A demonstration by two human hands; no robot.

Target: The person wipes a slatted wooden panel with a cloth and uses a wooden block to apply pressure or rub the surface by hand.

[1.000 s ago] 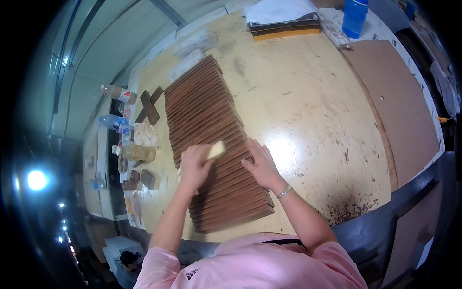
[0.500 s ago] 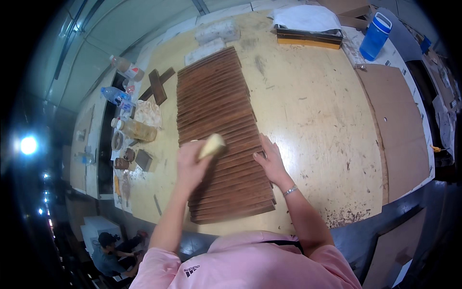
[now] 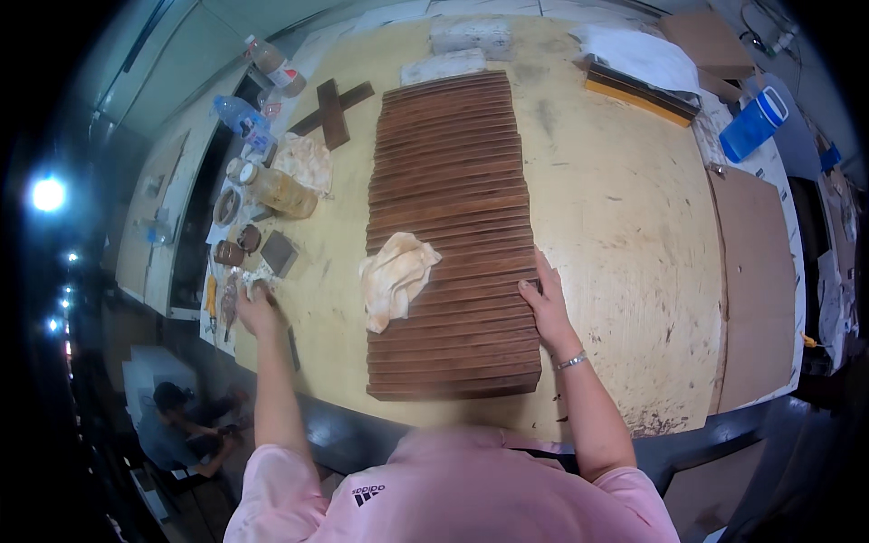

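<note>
A long row of dark brown wooden slats (image 3: 453, 217) lies side by side on the worktable. A crumpled, stained cream cloth (image 3: 396, 279) rests on their left part, with neither hand on it. My left hand (image 3: 257, 309) is at the table's left edge, its finger and thumb tips apart, close to a small grey-brown block (image 3: 279, 253) and a slim wrapped tool (image 3: 230, 306). Against the right ends of the slats lies my right hand (image 3: 549, 303), fingers stretched along the side and thumb at the top edge.
A jar of yellowish liquid (image 3: 282, 192), a small brown jar (image 3: 228, 252) and plastic bottles (image 3: 243, 122) line the left side. Two crossed wood pieces (image 3: 333, 116) lie beyond them. A blue bottle (image 3: 753, 125) and cardboard (image 3: 756, 290) are at right. Another person (image 3: 186, 425) sits lower left.
My left hand has let go of the cloth, leaving it on the slats, and moved left to the table edge. My right hand stays beside the slats. The view has shifted.
</note>
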